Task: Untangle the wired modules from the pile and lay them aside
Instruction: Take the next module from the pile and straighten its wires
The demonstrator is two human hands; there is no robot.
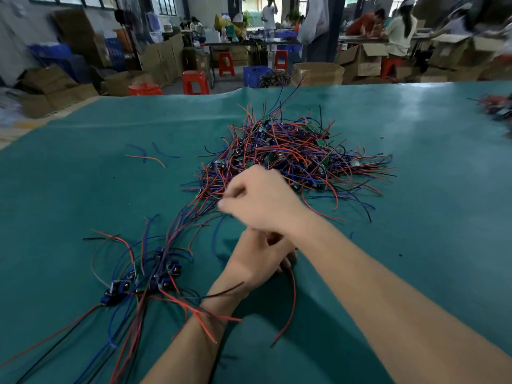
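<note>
Nearest you, your left forearm (pixel 194 336) comes up from the near edge of the table, with loose red and black wire ends draped across it. Your left hand (pixel 257 259) rests on the green table cover (pixel 415 217) just past the middle of the near edge, its fingers curled under and partly hidden beneath your right wrist; a long red wire (pixel 291 300) trails from under that hand back toward you, but you cannot tell from here whether the fingers actually pinch it. Your right arm crosses over the left, and your right hand (pixel 260 200) hovers just above it, blurred, fingers curled in with thumb and forefinger drawn together at the near edge of the pile; what they pinch, if anything, cannot be made out.

The pile of wired modules (pixel 293 156) sits at the middle of the table, a dense tangle of red, blue and black leads with small green boards and dark blue parts among them. A loose strand of wires runs from its near-left side down to the laid-aside modules (pixel 144 278), which lie near the near-left corner with their leads fanned toward the edge. Two stray wire pieces (pixel 149 156) lie apart, left of the pile. Another small heap (pixel 496 106) shows blurred at the right edge.
</note>
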